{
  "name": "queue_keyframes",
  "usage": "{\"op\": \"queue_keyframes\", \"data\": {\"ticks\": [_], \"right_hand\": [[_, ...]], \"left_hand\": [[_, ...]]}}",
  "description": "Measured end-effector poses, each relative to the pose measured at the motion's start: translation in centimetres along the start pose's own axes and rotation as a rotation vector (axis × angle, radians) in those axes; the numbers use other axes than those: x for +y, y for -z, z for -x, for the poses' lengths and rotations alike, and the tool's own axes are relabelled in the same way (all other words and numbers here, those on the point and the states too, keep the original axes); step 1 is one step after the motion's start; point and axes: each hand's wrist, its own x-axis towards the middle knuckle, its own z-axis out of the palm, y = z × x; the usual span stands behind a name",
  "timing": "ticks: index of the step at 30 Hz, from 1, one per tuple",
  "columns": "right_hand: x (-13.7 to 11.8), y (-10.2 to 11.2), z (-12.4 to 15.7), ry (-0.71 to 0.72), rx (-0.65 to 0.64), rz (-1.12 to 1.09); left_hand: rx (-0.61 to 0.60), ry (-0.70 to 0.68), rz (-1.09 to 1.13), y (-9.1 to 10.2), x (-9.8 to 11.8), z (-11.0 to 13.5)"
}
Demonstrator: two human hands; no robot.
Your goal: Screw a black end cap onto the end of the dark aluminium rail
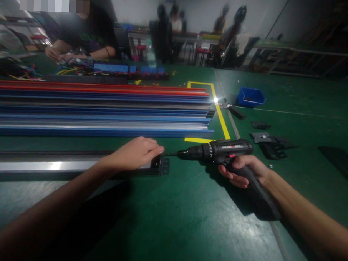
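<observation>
My right hand (247,172) is wrapped round the handle of a black cordless drill (231,148), which points left. Its long thin bit reaches the black end plate (166,166) of a long metal profile. That profile (54,166), black-edged with a silver face, lies flat on the table and runs out of view to the left. My left hand (137,154) grips its right end from above, the thumb close to the bit's tip. Whether a screw sits at the tip is too small to tell.
Red, blue and dark profiles (105,112) lie behind, ending near yellow tape (223,121). To the right are a blue bin (251,97), a black-handled tool (235,111) and several dark plates (273,146). Across the green table (175,230), a person (88,38) handles wires.
</observation>
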Motion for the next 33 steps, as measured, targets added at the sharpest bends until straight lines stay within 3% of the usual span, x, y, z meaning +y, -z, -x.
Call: {"op": "queue_keyframes", "data": {"ticks": [33], "right_hand": [[0.11, 0.29, -0.10, 0.010, -0.065, 0.004]], "left_hand": [[0.004, 0.008, 0.014, -0.05, -0.02, 0.11]]}}
